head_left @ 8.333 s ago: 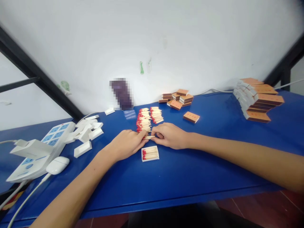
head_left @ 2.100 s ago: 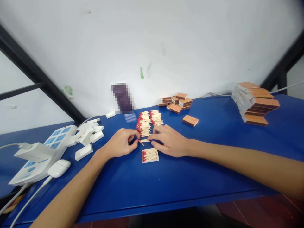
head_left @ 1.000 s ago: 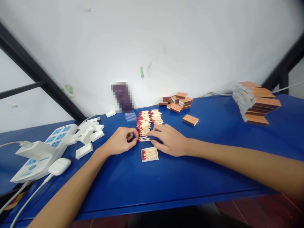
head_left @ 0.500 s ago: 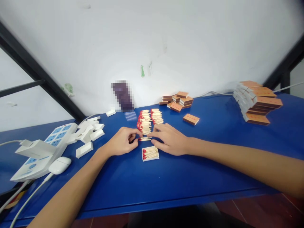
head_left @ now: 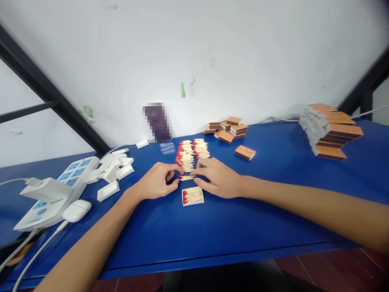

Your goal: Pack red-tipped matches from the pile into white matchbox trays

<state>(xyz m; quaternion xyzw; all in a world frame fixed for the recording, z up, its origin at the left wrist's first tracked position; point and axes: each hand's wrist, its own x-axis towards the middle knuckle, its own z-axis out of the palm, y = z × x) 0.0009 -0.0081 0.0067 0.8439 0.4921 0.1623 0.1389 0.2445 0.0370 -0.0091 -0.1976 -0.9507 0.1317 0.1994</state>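
Observation:
A small bundle of matches (head_left: 187, 178) lies between my two hands on the blue table. My left hand (head_left: 159, 179) has its thumb and index finger at the red heads. At the plain ends are the fingertips of my right hand (head_left: 217, 177). Both hands are closed round the bundle's ends. Just in front of it sits an open white matchbox tray (head_left: 193, 203) holding several red-headed matches. Behind the bundle lie a larger pile of matches (head_left: 185, 156) and a second pile (head_left: 200, 149) to its right.
Several white empty trays (head_left: 108, 191) lie at the left beside a power strip (head_left: 57, 207) and a white earphone case (head_left: 77, 211). Orange matchbox covers (head_left: 244, 153) lie behind at the right, with a tall stack (head_left: 343, 132) farther right. A blurred dark object (head_left: 158, 122) leans on the wall.
My left fingertips have shifted very slightly to the right along with the small bundle. Otherwise the scene looks the same.

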